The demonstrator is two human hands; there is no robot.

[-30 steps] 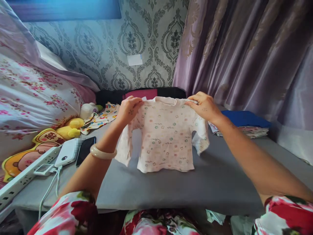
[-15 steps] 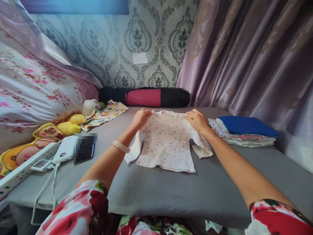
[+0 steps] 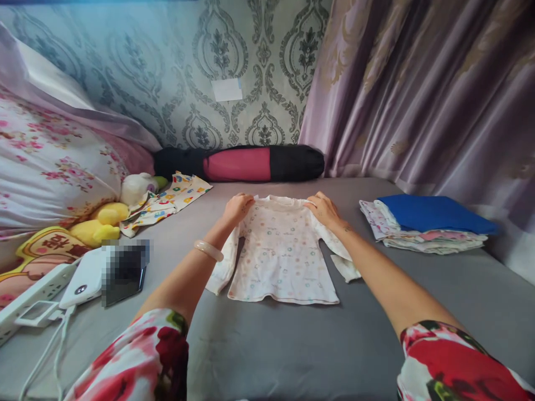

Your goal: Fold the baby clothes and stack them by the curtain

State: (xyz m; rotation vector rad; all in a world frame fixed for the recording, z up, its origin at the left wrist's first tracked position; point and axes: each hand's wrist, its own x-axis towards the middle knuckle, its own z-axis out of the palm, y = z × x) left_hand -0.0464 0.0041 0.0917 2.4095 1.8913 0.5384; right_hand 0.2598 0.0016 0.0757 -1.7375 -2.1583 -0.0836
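Observation:
A small white long-sleeved shirt (image 3: 284,250) with a faint print lies spread on the grey sheet (image 3: 267,345), its collar toward the wall and its hem toward me. My left hand (image 3: 239,207) pinches the shirt's left shoulder, a pale bangle on that wrist. At the opposite shoulder, my right hand (image 3: 324,209) grips the cloth between thumb and fingers. Both sleeves slant down and outward, partly covered by my forearms. The right cuff is bent over.
A stack of folded clothes (image 3: 430,239) with a blue piece (image 3: 438,214) on top sits at the right. Leftward lie a patterned garment (image 3: 171,200), yellow plush toys (image 3: 98,223), a phone (image 3: 125,275), a power bank (image 3: 86,278) and a power strip (image 3: 37,298). A black-and-pink roll (image 3: 238,164) lies along the wall.
The shirt was held up hanging between my hands; it has come down and now lies flat on the sheet. Both hands have kept their hold at the shoulders.

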